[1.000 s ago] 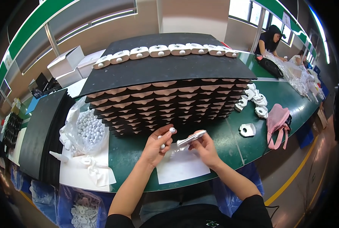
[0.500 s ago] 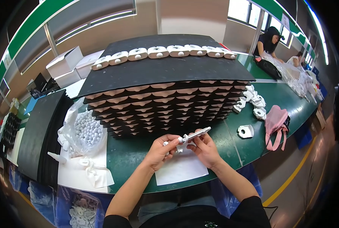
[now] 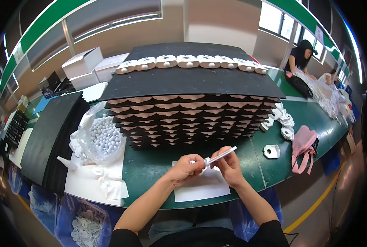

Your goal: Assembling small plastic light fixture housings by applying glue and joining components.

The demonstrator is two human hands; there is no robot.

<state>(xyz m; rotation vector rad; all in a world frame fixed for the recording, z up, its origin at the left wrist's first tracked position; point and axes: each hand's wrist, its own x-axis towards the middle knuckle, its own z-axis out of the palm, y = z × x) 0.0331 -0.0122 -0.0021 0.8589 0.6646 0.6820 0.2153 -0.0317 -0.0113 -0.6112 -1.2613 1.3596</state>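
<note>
My right hand (image 3: 228, 166) holds a slim white syringe-like applicator (image 3: 222, 155), tilted up to the right. My left hand (image 3: 186, 168) pinches a small white piece against the applicator's lower tip. Both hands hover above a white paper sheet (image 3: 200, 187) on the green table (image 3: 150, 173). Just beyond stands a tall stack of black trays (image 3: 191, 119) layered with tan parts. A row of white moulded parts (image 3: 187, 61) lies on the top tray.
A clear bag of small white balls (image 3: 103, 138) sits at my left on white paper, with a white bottle (image 3: 68, 163) beside it. Loose white parts (image 3: 282, 121) and a pink bag (image 3: 303, 144) lie at right. Another person (image 3: 300, 55) works at the far right.
My left hand has closed in from beside the applicator to its lower tip. The applicator now tilts more steeply, and both hands have shifted slightly right.
</note>
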